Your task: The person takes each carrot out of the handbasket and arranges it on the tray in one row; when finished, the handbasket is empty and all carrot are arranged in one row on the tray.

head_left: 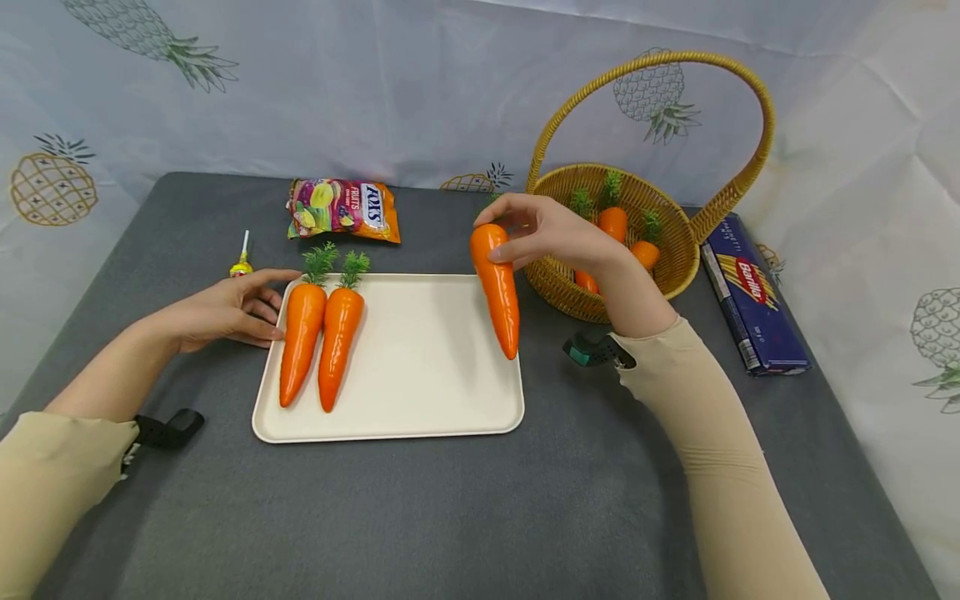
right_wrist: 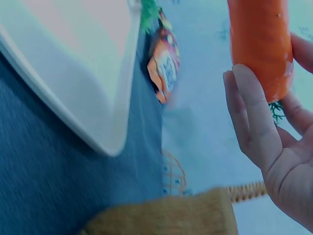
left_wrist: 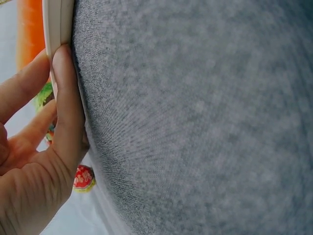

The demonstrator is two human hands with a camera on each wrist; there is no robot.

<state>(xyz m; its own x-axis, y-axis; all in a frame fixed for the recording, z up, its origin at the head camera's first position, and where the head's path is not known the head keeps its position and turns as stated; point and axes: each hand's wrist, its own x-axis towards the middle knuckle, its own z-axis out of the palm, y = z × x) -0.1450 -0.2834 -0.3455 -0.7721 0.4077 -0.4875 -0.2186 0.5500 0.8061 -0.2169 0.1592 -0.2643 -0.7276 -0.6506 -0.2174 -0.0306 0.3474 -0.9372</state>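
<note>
R sleeve nearest cam. R hand's fingers grip carrot above tray's R edge; L hand's fingers pinch L rim.

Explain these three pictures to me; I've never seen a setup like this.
There is no machine here, just a person's bare left hand and right hand. The wide picture comes from a camera on the head, looking forward and down; the two closer ones come from cameras on the left and right wrists.

On the dark grey fabric-covered table, two long, glossy orange carrots with green tops lie on a cream rectangular tray. Beyond are a colourful printed Fox's bag and a yellow-and-red lollipop on a white stick. To the right, a golden woven basket with a tall handle holds more carrots beside a blue Barilla spaghetti box.

The left hand pinches the tray's left edge. The right hand holds another glossy orange carrot, tip downward.
</note>
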